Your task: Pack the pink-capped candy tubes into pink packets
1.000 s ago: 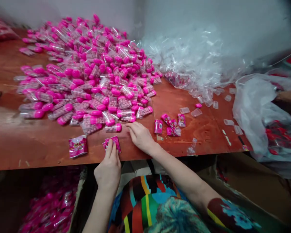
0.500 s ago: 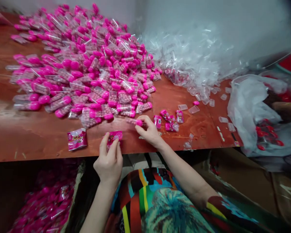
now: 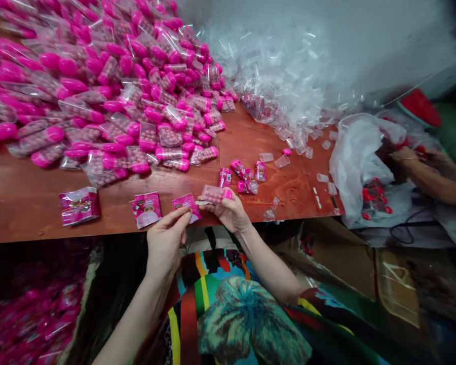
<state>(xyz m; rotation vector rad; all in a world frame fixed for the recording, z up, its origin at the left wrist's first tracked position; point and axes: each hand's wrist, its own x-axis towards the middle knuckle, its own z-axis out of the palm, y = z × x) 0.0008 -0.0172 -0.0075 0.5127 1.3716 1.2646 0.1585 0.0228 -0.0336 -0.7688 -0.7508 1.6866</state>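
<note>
My left hand (image 3: 169, 235) is closed in a pinch at the lower edge of a small pink printed wrapper (image 3: 188, 204). Just right of that, my right hand (image 3: 231, 213) grips a clear tube (image 3: 212, 194) with a pink cap, filled with small pale pink balls. The wrapper and the tube are close together above the table's front edge. Flat on the table left of my fingers lies another pink printed wrapper (image 3: 146, 209). Farther left sits a pink printed packet or stack of wrappers (image 3: 79, 205). Several pink-wrapped tubes (image 3: 248, 178) lie beyond my right hand.
A large heap of pink-capped tubes (image 3: 110, 96) covers the back left of the table (image 3: 289, 197). Clear empty cups (image 3: 285, 96) are piled behind. At right, another person's hands (image 3: 406, 157) are at a white plastic bag (image 3: 349, 147). Pink packs (image 3: 34, 319) fill a space below the table.
My left hand has moved right, leaving one wrapper on the table and pinching another. My right hand has brought the tube toward it. The view has shifted right.
</note>
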